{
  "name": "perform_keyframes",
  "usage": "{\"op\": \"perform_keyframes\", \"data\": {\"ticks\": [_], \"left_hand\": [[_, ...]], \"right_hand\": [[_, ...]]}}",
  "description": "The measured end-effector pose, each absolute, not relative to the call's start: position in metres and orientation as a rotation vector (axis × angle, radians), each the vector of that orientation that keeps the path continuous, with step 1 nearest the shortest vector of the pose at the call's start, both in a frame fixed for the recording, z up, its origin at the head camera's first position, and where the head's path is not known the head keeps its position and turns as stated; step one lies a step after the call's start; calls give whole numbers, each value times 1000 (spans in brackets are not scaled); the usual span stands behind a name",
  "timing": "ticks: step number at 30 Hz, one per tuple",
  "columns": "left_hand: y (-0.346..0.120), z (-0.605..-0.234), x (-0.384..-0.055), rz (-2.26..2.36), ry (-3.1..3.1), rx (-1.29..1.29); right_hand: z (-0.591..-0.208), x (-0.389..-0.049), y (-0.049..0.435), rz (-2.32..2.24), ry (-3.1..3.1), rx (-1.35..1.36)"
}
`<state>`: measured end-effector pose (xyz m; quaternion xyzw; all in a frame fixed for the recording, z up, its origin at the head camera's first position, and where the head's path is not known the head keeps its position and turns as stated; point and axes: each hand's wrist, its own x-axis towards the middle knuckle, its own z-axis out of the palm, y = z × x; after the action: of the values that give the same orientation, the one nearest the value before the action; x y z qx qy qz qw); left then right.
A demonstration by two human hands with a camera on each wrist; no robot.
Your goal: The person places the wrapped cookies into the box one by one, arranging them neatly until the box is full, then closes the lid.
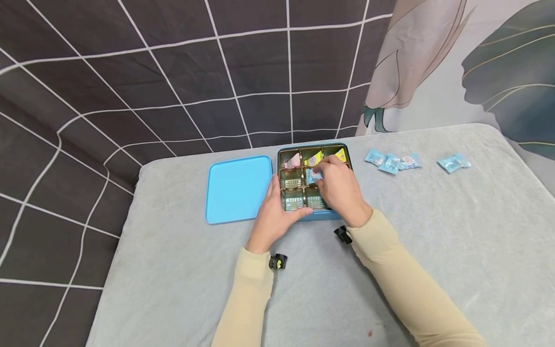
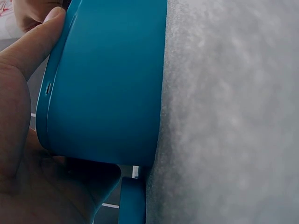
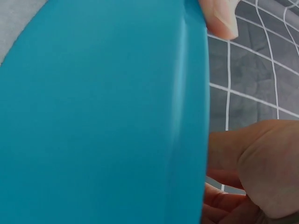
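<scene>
A blue tin with a gold divided insert stands at the back of the table. My left hand steadies its front left corner, fingers straight along the left side and thumb on the front rim. My right hand reaches into the tin and pinches a blue-wrapped candy at the middle compartment; whether the candy touches the bottom is hidden. In the back row lie a pink-wrapped candy, a yellow-wrapped one and another yellow one. My right hand and forearm cover part of the right column.
The blue lid lies flat just left of the tin. Right of it are several blue-wrapped candies in a cluster, with a single blue candy farther right. A dark checked cloth hangs behind the grey-covered table.
</scene>
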<state>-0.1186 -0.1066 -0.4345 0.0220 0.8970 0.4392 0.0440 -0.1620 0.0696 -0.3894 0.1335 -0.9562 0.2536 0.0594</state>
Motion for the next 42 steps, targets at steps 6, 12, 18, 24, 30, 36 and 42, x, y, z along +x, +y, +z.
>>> {"op": "perform_keyframes", "data": {"ticks": [6, 12, 18, 24, 30, 36, 42], "left_hand": [[-108, -435, -119, 1343, 2753, 74], [-108, -435, -119, 1339, 2760, 71], [-107, -434, -120, 1344, 2761, 73], [-107, -435, -120, 1354, 2757, 75], [-107, -436, -120, 1352, 2755, 86], [-107, -436, -119, 1345, 2766, 92], [-107, -437, -120, 1333, 2762, 98]], "right_hand": [[-390, -164, 65, 709, -2915, 441], [-388, -166, 62, 640, -2941, 423], [-386, -167, 61, 600, -2965, 412], [-384, -167, 57, 549, -3006, 386], [-385, -168, 53, 494, -3024, 332], [-386, -168, 49, 457, -3050, 288], [-390, -167, 49, 393, -2984, 357]]}}
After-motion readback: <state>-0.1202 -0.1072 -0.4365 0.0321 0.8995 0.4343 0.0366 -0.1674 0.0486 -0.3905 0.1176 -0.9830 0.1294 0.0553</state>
